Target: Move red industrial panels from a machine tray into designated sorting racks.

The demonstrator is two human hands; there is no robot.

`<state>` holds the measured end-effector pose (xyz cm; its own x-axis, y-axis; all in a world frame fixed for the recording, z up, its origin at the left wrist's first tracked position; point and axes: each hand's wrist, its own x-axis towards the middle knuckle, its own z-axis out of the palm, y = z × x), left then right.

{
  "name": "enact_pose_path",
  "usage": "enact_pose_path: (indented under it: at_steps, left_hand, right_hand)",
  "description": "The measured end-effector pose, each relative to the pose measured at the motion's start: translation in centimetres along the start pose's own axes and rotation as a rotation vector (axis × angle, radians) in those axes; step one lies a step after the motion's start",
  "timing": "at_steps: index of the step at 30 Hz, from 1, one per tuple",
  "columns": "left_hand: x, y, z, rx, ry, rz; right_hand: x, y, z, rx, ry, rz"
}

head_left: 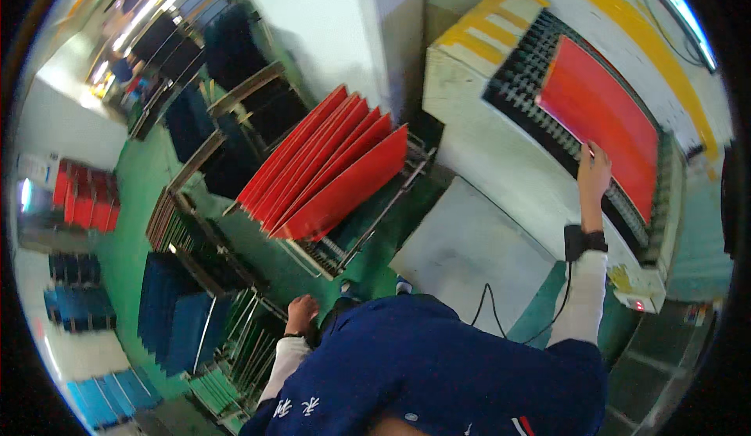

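My right hand (pixel 594 176), wearing a black wrist strap with a cable, reaches out to the right. Its fingers are closed on the near edge of a flat red panel (pixel 606 107). That panel lies on a black roller conveyor (pixel 512 95) set in a pale machine. Low beside my body, my left hand (pixel 303 313) is curled into a loose fist, and nothing shows in it. Ahead of it, several more red panels (pixel 328 166) lean upright in a fanned row on a metal rack cart (pixel 375 228).
A grey board (pixel 473 252) lies on the floor between the cart and the machine. At left stand racks of dark blue panels (pixel 176 311), light blue panels (pixel 113 397) and more red panels (pixel 88 195). A white pillar (pixel 328 29) rises behind the cart. The strap's cable loops toward my body.
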<state>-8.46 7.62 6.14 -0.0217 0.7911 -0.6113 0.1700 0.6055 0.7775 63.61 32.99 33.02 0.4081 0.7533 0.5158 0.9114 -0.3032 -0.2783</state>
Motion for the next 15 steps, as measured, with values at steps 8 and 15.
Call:
enact_pose_path:
  at_steps: [8, 15]
  left_hand:
    - [-1.4, 2.4, -0.5, -0.498, 0.311, -0.353]
    - [-1.5, 1.7, -3.5, -0.581, 0.49, -0.328]
  right_hand:
    - [-8.9, -19.8, 3.7, 0.722, -0.515, -0.41]
    - [-14.2, -33.9, 10.9, 0.745, -0.768, -0.848]
